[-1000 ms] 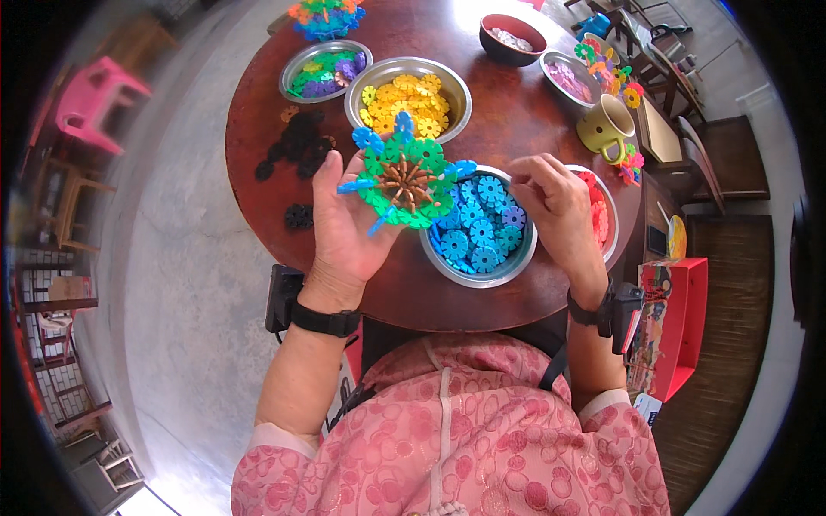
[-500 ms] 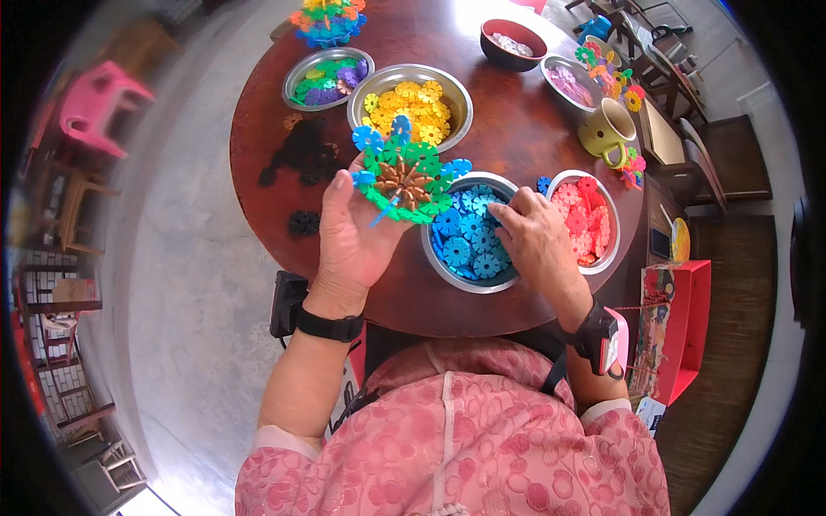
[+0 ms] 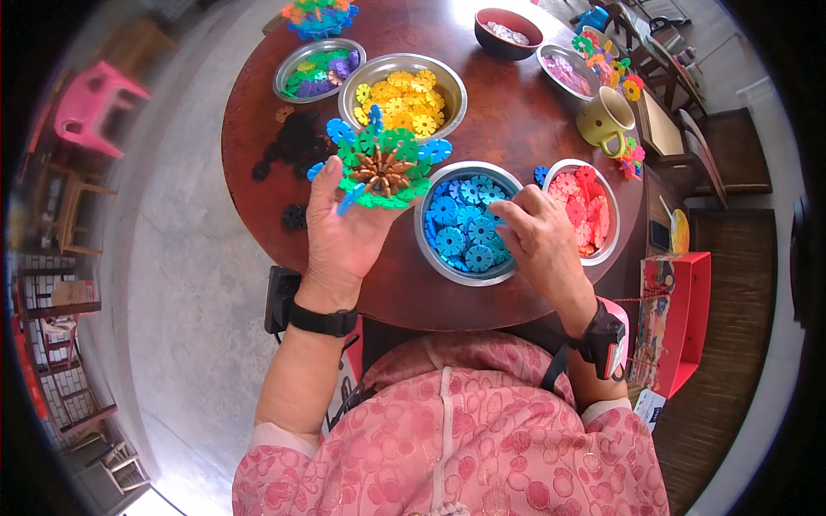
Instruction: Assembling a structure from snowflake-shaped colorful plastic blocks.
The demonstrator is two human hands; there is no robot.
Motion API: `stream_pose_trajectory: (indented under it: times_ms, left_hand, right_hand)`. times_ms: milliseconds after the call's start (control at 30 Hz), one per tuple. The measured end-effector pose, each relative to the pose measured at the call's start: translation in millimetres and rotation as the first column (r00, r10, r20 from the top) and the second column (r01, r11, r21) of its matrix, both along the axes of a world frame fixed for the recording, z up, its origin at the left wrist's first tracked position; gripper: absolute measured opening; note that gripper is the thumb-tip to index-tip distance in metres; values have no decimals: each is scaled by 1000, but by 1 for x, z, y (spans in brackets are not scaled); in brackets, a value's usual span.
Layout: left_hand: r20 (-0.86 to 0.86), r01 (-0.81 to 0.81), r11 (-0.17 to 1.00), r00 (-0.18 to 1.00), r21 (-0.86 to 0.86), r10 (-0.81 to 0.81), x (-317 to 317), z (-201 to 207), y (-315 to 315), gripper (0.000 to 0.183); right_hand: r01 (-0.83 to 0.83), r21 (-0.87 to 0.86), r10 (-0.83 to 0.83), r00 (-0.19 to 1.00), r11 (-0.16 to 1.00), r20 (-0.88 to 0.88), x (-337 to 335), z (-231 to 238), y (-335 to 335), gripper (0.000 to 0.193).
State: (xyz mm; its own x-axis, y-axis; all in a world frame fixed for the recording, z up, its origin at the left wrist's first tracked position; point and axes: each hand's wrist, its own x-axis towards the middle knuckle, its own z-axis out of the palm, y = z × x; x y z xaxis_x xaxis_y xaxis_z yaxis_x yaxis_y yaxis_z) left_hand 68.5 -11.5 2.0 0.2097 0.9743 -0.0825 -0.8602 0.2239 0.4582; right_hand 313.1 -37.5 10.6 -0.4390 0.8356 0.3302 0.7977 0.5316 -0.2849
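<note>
My left hand holds up a flower built of interlocking plastic discs, palm under it and thumb at its left side. The flower has a brown centre, green discs around it and several blue discs sticking out at the rim. Over the right side of a metal bowl hovers my right hand, its fingers curled in toward the thumb. Whatever is between those fingertips, if anything, is hidden. Loose blue notched discs fill that bowl.
Around the table stand a bowl of yellow discs, a bowl of pink-red discs, a plate of green and purple discs, a dark bowl and a yellow-green mug. Black discs lie at the left.
My left hand and the flower have shifted slightly left. My right hand stays over the right side of the blue-disc bowl, and the view has shifted a little.
</note>
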Motion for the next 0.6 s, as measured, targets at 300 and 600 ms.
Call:
stream_pose_trajectory:
  times_ms: [300, 600]
  left_hand:
    - [85, -8, 999, 996, -39, 11, -2, 2, 2, 56]
    - [45, -8, 999, 999, -54, 10, -1, 3, 0, 54]
  right_hand:
    - [54, 15, -55, 993, 998, 104, -14, -7, 14, 11]
    - [39, 51, -43, 996, 998, 81, -30, -1, 26, 8]
